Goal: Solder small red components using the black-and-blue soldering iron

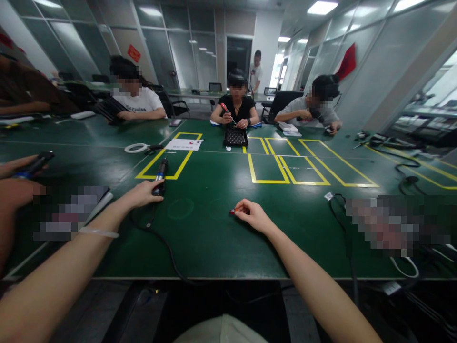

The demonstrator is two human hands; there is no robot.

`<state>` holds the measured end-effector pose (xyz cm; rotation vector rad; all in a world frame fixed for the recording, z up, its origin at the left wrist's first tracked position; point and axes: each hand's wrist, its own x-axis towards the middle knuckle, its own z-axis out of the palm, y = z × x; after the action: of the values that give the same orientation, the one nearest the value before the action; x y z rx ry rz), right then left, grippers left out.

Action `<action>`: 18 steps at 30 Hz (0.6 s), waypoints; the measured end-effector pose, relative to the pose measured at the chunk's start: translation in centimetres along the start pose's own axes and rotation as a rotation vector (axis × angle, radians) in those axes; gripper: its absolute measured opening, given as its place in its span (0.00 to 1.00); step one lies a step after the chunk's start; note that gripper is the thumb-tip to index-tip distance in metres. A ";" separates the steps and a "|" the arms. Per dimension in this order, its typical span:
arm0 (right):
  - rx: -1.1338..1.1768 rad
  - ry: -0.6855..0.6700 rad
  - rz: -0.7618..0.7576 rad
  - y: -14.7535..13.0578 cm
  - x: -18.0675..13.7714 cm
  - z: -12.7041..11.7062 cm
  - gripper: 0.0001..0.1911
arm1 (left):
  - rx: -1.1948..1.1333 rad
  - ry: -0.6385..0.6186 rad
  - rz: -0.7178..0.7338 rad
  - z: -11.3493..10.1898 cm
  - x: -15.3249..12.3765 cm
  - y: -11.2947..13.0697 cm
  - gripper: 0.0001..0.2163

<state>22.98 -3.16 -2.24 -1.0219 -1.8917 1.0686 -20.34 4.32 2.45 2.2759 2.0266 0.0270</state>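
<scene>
My left hand is closed on the rear part of a corded electric screwdriver, black with a blue ring and a silver band. Its tip points away from me, toward a yellow-taped rectangle on the green table. From its rear end a black cable runs toward the near table edge. To the right, my right hand pinches a small red-and-orange piece between thumb and fingers, just over the tabletop. The piece is too small to make out its kind.
A white paper sheet and a coiled white cable lie beyond my left hand. Across the table a person works over a black tray. At left, another person's hand holds a similar screwdriver. Black cables run at right.
</scene>
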 end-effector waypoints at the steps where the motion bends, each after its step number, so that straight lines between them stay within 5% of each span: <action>1: 0.000 -0.002 -0.002 0.0 0.0 0.0 0.09 | 0.012 0.015 -0.014 0.4 -0.2 0.6 0.35; 9: -0.024 0.014 -0.010 -0.4 -0.1 0.1 0.09 | 0.030 0.051 -0.074 1.8 -3.8 11.0 0.34; 18: -0.032 0.082 -0.030 0.5 0.2 0.2 0.08 | -0.006 0.124 0.187 3.2 -7.0 22.0 0.31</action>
<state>22.90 -2.89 -2.67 -1.0362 -1.8577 0.9673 0.84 -5.25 1.40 2.5105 1.8557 0.1922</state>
